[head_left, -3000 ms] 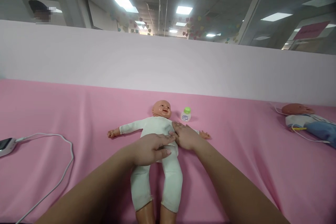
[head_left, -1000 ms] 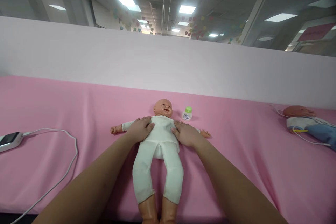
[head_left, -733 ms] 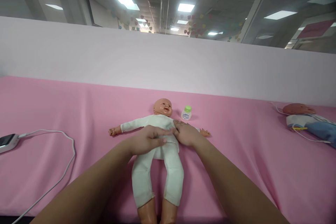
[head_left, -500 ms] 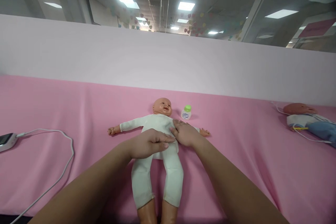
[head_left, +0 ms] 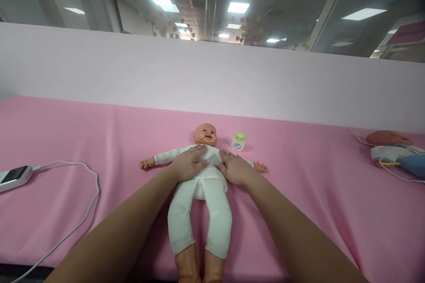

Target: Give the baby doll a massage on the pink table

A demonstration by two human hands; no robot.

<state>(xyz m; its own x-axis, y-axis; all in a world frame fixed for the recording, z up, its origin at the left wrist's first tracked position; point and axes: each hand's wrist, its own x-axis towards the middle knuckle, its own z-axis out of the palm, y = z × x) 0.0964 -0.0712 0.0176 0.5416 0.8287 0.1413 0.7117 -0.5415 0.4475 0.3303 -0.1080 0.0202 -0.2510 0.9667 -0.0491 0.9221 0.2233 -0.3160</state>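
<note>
A baby doll [head_left: 212, 185] with a white cloth body lies face up, its head away from me and its arms spread. My left hand [head_left: 191, 162] rests flat on the left side of its chest, fingers stretched toward the shoulder. On the right side of the chest lies my right hand [head_left: 235, 168], also flat with the fingers extended. The doll's chest shows between my two thumbs. Just beyond my right hand stands a small clear bottle [head_left: 238, 143] with a green cap and a printed label.
Pink cloth [head_left: 292, 177] covers the table, with a white low wall [head_left: 212, 79] behind it. At the left lies a white device [head_left: 15, 178] with a dark screen and a white cable [head_left: 96, 185]. Another doll [head_left: 395, 152] in blue and white, with thin tubing, lies at the far right.
My left hand has moved from the doll's belly up to the left side of its chest, its fingers now pointing toward the shoulder. My right hand stays in place. The view shifted slightly.
</note>
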